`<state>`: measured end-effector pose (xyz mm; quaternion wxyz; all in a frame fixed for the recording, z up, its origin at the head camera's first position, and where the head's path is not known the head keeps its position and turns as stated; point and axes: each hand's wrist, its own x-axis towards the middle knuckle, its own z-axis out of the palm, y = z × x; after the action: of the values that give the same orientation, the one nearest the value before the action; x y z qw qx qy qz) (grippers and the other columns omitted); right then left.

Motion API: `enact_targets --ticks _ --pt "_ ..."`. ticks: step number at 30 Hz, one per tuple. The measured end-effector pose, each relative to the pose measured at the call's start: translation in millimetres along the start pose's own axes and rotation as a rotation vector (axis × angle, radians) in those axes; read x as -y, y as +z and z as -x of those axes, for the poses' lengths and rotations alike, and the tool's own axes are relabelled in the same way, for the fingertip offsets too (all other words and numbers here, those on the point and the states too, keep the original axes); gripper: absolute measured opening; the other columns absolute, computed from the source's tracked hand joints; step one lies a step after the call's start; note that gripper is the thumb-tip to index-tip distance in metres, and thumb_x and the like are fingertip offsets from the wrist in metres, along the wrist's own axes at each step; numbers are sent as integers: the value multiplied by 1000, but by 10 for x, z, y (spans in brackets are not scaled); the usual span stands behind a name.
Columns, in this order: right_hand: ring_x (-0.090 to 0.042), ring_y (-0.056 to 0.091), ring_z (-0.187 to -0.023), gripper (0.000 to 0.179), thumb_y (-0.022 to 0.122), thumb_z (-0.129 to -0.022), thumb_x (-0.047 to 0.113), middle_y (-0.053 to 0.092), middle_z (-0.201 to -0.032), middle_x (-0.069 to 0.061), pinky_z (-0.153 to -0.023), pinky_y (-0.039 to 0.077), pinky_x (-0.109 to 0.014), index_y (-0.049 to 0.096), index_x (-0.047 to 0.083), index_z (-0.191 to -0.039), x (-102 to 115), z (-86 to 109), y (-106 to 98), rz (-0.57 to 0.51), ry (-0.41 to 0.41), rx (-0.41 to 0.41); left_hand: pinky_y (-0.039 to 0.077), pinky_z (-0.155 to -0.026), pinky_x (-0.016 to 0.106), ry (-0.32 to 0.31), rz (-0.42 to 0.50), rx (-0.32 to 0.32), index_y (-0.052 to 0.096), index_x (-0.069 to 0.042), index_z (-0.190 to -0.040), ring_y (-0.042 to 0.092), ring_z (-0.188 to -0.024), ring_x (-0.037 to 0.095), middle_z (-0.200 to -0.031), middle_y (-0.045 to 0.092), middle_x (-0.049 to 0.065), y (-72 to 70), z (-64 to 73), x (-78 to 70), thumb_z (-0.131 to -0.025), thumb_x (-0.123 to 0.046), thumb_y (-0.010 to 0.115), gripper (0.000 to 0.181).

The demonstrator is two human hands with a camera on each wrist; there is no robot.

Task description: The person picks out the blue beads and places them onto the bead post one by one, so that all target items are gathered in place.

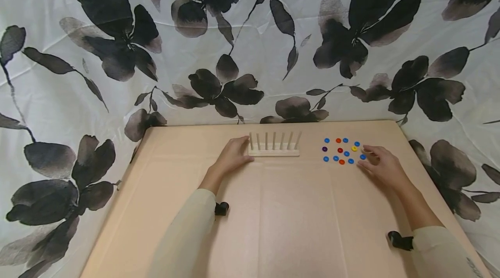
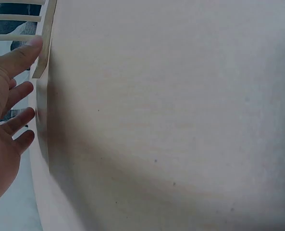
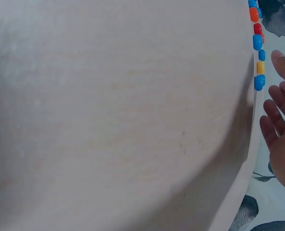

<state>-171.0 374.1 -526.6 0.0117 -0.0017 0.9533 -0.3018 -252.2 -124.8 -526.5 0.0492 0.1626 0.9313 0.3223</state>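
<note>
A pale wooden peg rack [image 1: 274, 153], with a row of several upright pegs on a flat base, stands near the table's far edge. My left hand [image 1: 233, 155] holds its left end, thumb at the front of the base and fingers around the end. In the left wrist view the thumb tip of that hand [image 2: 5, 106] lies against the base [image 2: 45, 43]. To the right, small ring beads in blue, red, yellow and dark purple lie loosely grouped. My right hand [image 1: 384, 166] is beside the rightmost blue bead [image 1: 363, 157], fingers loosely bent and holding nothing.
The light tan table [image 1: 289, 217] has its far edge just behind the rack and beads. A white cloth with dark flowers [image 1: 234, 43] hangs behind and shows at both sides. Black wrist mounts [image 1: 400, 241] sit at both sleeves.
</note>
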Motion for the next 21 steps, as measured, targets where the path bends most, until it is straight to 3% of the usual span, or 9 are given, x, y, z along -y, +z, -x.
enact_targets --ticks 10,21 --pt "-53 49 -127 63 70 -100 26 50 -140 -34 -104 44 -67 46 -7 -148 40 -16 -3 -3 42 9 35 -121 45 -15 -33 -15 59 -2 -142 50 -139 33 -140 65 12 15 -9 0 -85 -19 86 66" --pt "-44 56 -110 49 68 -101 23 58 -123 -30 -98 51 -62 55 -8 -137 2 7 30 18 69 -4 43 -110 51 49 -144 -17 67 -4 -133 54 -128 36 -130 65 11 46 -8 28 -86 -25 85 55"
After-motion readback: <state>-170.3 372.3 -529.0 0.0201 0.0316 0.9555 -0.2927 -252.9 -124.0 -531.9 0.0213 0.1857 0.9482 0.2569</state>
